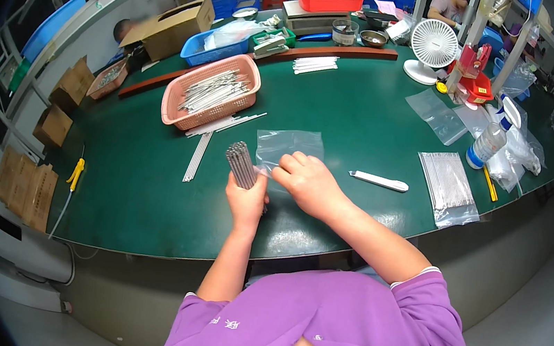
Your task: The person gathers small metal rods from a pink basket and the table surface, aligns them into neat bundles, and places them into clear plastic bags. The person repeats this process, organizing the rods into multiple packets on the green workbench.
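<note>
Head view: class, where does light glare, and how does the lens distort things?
Head view: pale glare on the green table near its front edge; head view: that front edge bows, and black fills the picture's corners; head view: the rod bundle in the left hand shows distinct rod ends, without obvious motion blur.
</note>
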The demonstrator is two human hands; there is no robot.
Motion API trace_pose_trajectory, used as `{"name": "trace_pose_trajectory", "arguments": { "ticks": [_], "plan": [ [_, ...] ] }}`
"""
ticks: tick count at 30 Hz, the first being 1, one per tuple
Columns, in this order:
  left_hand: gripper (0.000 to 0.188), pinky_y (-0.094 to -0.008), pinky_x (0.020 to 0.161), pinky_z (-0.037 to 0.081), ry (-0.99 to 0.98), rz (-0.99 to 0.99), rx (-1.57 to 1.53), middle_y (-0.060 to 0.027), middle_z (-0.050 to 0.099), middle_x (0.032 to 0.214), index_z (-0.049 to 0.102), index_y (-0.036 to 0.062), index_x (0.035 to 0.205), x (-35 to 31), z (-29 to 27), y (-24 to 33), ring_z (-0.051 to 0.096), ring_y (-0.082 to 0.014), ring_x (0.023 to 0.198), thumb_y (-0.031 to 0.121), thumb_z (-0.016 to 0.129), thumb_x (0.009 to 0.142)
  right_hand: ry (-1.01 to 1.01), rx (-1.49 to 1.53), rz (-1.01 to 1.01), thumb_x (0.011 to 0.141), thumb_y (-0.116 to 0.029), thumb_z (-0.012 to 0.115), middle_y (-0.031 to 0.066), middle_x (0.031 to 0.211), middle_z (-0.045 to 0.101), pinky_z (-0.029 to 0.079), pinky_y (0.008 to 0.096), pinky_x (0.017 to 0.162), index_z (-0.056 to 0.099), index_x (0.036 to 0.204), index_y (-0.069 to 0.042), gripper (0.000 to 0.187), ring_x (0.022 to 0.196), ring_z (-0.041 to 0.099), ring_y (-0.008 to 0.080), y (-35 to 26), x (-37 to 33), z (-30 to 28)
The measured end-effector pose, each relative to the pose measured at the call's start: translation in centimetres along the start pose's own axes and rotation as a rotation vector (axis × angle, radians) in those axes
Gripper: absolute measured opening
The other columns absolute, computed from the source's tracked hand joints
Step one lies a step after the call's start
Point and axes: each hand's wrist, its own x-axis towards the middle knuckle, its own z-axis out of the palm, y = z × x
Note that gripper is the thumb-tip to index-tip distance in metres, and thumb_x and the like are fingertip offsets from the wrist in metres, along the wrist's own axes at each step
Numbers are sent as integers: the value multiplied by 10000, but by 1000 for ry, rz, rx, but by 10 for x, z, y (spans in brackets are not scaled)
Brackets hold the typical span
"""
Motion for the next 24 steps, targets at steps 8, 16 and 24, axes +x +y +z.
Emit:
{"name": "trace_pose_trajectory", "arguments": {
  "ticks": [8, 16, 24],
  "plan": [
    [153, -294, 408, 412, 109, -238, -410, -39, 492, 687, 461, 55, 927, 10, -14, -19, 467, -124, 440, 37, 609, 890, -44, -138, 320, 696, -40, 681, 83, 977, 541, 461, 405, 777, 571, 1043, -86, 367, 946, 557, 282, 8, -21, -1],
    [539, -292, 410, 437, -31, -49, -128, -34, 533, 745, 374, 19, 1314, 8, -10, -17, 495, -103, 463, 8, 663, 859, -167, 664, 372, 645, -414, 867, 167, 1513, 350, 244, 436, 1176, 393, 1464, -85, 1001, 1428, 296, 334, 20, -2, -11],
    [453, -365, 937, 476, -209, 464, 96, -119, 594, 1151, 514, 27, 1251, -26, -4, -32, 597, -256, 1104, 141, 700, 854, 51, 678, 136, 689, -299, 822, 56, 1205, 623, 169, 591, 1177, 671, 1005, -111, 396, 1357, 419, 338, -47, 18, 4]
  ]
}}
